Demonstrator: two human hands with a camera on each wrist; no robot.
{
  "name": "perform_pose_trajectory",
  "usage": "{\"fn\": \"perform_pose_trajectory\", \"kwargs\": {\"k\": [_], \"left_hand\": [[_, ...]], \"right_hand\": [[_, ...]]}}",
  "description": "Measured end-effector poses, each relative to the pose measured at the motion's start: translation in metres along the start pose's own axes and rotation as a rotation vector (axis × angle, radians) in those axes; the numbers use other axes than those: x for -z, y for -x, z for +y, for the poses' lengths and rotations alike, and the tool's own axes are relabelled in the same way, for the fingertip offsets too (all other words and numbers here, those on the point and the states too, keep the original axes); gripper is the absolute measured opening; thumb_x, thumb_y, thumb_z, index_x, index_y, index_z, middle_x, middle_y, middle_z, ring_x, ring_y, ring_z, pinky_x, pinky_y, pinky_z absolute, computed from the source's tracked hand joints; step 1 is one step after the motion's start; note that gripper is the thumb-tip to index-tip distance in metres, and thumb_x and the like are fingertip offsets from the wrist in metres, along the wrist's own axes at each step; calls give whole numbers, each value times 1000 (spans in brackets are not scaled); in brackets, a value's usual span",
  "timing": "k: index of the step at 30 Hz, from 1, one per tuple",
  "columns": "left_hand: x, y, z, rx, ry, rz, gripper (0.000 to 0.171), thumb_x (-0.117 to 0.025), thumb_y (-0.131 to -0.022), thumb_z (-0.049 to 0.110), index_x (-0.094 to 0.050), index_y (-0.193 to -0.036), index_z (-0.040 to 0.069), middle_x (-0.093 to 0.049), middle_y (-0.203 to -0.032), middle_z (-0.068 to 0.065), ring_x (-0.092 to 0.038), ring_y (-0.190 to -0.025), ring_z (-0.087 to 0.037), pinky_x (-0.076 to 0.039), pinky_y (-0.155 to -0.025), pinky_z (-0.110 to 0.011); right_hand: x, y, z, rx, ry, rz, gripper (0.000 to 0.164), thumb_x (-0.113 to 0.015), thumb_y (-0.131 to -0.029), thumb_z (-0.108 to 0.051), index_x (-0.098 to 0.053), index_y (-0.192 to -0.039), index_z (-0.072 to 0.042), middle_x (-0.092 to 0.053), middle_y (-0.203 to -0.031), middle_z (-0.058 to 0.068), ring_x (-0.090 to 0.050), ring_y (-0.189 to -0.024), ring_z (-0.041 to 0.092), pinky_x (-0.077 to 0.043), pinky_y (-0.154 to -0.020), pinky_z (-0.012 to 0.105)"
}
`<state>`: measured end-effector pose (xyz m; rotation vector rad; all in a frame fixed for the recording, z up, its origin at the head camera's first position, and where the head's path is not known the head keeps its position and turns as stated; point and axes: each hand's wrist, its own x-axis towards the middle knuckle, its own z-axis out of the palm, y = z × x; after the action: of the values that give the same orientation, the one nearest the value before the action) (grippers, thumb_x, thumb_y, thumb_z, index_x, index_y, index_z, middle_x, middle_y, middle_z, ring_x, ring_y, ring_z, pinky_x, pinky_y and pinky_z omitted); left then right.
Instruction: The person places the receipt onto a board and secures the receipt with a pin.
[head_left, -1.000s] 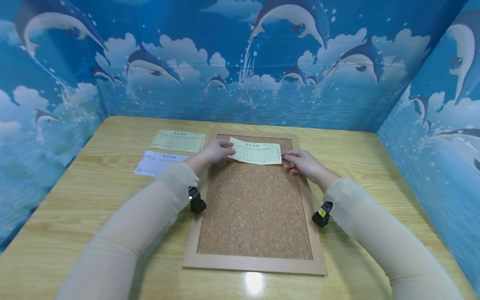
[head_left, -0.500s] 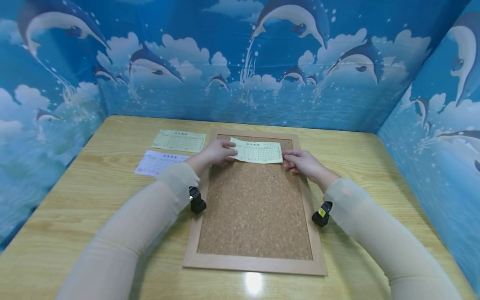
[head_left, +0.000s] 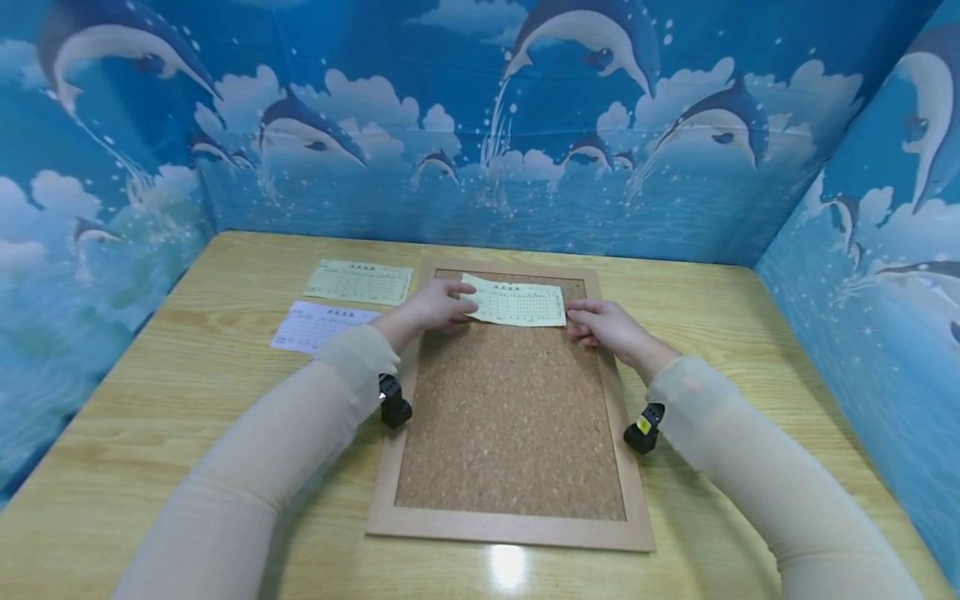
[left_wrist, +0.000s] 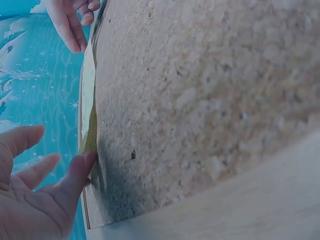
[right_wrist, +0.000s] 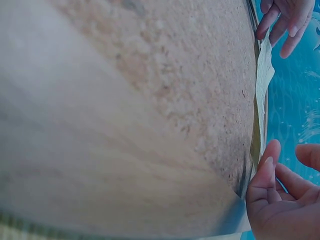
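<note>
A pale green printed paper form (head_left: 517,303) is held over the upper part of a framed cork board (head_left: 512,417). My left hand (head_left: 435,304) pinches its left edge between thumb and finger, as the left wrist view also shows at the paper (left_wrist: 89,107). At the opposite edge, my right hand (head_left: 603,327) pinches the right side; in the right wrist view thumb and fingertip meet at the end of the form (right_wrist: 262,80). The sheet bows slightly, and shadow shows beneath it near both hands. Its underside is mostly hidden.
Left of the board lie a second green form (head_left: 358,282) and a white-lilac form (head_left: 318,325), the latter partly covered by my left forearm. The wooden table (head_left: 187,375) meets a blue dolphin-print backdrop (head_left: 480,200) at its back and sides.
My left hand has shifted slightly to the right, and the held form's lower edge has risen a little. The right hand has barely moved.
</note>
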<state>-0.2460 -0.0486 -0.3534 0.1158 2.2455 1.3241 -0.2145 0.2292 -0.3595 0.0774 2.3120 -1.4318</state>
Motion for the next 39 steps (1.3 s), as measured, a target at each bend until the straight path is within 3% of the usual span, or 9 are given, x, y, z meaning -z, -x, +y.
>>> {"fn": "perform_pose_trajectory", "kwargs": {"k": [8,12,15,18,22,27,31,39], "left_hand": [[-3,1,2,-30,-73,-2,48,-54,-96,21,-41,-141,10,-36,-144,-13,-48,-120,-27,-50,-84,-36],[-2,3,3,-57,-176,23,48,-53,-96,22,-40,-141,10,-35,-145,-14,-52,-111,-28,-47,-86,-39],[-2,6,6,-108,-337,39,50,-52,-96,21,-39,-142,7,-38,-143,-17,-52,-108,-29,-44,-88,-41],[-5,10,7,-129,-560,-1,58,-53,-96,29,-31,-146,9,-26,-149,-18,-37,-128,-31,-34,-101,-44],[-15,16,4,-114,-843,-110,77,-51,-91,53,-16,-151,20,2,-154,-19,-1,-140,-35,-14,-110,-51],[-25,20,-1,-105,-1021,-168,88,-43,-83,70,-7,-151,28,12,-154,-15,10,-140,-33,-12,-110,-52],[-27,22,-4,-77,-1059,-201,90,-39,-81,75,-2,-150,30,16,-154,-12,12,-140,-29,-9,-111,-49],[-28,23,-4,-71,-1047,-225,94,-40,-80,76,0,-150,29,17,-153,-14,15,-139,-28,-6,-111,-49]], "right_hand": [[1,1,0,-8,8,-1,47,-38,-102,-20,-32,-143,0,-58,-103,10,-55,-86,13,-46,-74,26],[2,2,0,-7,20,-2,48,-37,-102,-21,-30,-144,0,-57,-108,14,-55,-90,15,-46,-76,26],[2,2,0,0,49,6,48,-37,-102,-22,-30,-145,-1,-55,-117,18,-54,-99,21,-46,-82,31],[0,4,2,71,224,27,48,-40,-101,-23,-33,-143,-1,-50,-128,21,-51,-111,29,-45,-89,41],[-5,6,3,245,556,49,47,-46,-99,-21,-38,-140,0,-42,-138,23,-43,-123,37,-37,-98,51],[-13,7,3,365,765,-10,52,-50,-98,-23,-37,-140,3,-34,-144,23,-28,-133,38,-24,-107,50],[-16,6,6,369,860,-46,54,-50,-98,-27,-37,-140,3,-29,-147,22,-24,-135,38,-20,-108,50],[-17,8,5,355,914,-58,55,-50,-98,-28,-35,-141,3,-27,-148,22,-23,-136,38,-19,-108,50]]}}
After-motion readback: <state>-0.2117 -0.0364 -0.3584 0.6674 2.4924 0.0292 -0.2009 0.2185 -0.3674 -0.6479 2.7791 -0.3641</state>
